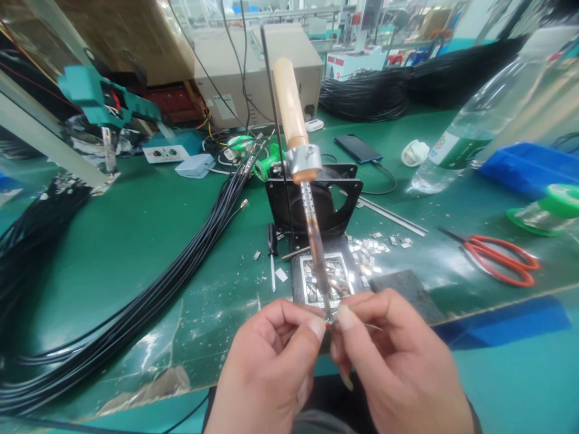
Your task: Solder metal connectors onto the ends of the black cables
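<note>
Nearest, at six o'clock, the left hand (271,361) and right hand (389,367) meet thumb to thumb, each pinching narrowly on a small metal piece (332,319) with a thin wire (371,327) trailing toward three o'clock. That piece sits right at the tip of the fixed soldering iron (316,253), whose wooden handle (289,102) rises toward twelve. This looks like the soldering step itself; the next move likely calls for a steady hold at the tip without touching the hot barrel.

Just beyond the hands lies a tray of metal bits (323,278), with loose clips (371,244) scattered at one o'clock and a black fan (314,202) behind. At nine o'clock runs a black cable bundle (181,271); at three o'clock lie red scissors (502,256) and a solder spool (549,211). Farther off stand a plastic bottle (474,126) and a phone (357,149).
</note>
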Action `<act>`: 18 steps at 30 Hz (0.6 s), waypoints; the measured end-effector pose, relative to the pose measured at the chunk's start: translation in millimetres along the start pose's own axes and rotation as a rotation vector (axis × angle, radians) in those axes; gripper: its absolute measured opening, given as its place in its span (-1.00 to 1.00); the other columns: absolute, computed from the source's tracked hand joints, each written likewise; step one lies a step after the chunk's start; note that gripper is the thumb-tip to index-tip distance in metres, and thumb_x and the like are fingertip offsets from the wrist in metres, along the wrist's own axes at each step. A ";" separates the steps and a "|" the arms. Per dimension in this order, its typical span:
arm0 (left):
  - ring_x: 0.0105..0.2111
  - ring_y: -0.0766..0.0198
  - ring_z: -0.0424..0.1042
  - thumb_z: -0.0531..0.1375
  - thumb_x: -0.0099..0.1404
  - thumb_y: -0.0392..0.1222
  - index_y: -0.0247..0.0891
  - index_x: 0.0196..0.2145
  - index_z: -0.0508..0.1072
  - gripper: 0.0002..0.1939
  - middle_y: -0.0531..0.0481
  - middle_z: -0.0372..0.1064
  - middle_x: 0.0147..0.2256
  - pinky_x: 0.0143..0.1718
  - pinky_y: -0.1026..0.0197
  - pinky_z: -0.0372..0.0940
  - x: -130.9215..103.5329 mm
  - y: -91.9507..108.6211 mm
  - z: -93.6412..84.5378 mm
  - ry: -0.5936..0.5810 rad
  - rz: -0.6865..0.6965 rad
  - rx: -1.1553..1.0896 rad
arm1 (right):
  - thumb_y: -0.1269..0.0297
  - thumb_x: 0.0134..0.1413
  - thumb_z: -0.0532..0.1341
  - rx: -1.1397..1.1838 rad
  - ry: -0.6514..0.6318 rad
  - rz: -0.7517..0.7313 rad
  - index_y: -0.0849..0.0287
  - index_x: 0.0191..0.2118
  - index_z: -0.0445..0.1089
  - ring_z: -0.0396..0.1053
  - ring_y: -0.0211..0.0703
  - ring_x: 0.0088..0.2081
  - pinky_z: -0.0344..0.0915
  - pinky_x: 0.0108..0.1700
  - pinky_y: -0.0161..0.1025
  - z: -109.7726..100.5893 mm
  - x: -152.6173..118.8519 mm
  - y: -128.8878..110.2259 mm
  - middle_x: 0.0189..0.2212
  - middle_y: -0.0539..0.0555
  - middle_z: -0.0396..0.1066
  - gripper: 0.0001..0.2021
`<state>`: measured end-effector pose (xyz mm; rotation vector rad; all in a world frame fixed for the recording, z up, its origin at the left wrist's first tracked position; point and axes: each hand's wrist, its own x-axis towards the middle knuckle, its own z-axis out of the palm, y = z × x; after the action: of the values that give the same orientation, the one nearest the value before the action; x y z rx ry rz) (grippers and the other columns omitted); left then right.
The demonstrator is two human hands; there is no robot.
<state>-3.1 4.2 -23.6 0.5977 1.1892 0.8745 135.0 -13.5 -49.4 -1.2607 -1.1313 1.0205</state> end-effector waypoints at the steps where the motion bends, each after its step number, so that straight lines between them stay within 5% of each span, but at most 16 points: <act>1: -0.65 0.47 0.02 0.45 0.17 -0.10 -0.27 -0.48 0.49 -0.74 0.21 0.17 -0.68 -0.61 0.39 0.02 0.1 0.5 0.6 0.002 0.005 0.001 | 0.30 0.40 0.25 -0.002 0.000 -0.003 0.08 -0.31 0.37 0.43 -0.38 -0.59 0.42 -0.52 -0.49 0.1 -0.2 0.9 -0.52 -0.12 0.45 -0.82; 18: -0.64 0.46 0.00 0.42 0.17 -0.11 -0.27 -0.48 0.48 -0.75 0.20 0.15 -0.67 -0.64 0.38 -0.03 2.1 6.8 1.3 -0.006 0.026 0.063 | 0.31 0.43 0.22 -0.012 -0.010 -0.044 0.09 -0.30 0.36 0.42 -0.38 -0.55 0.41 -0.51 -0.44 -2.2 -5.9 7.3 -0.40 -0.06 0.46 -0.81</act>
<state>-3.4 9.7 -19.0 0.6675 1.2094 0.8592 136.4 -19.3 -57.0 -1.2365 -1.1697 0.9899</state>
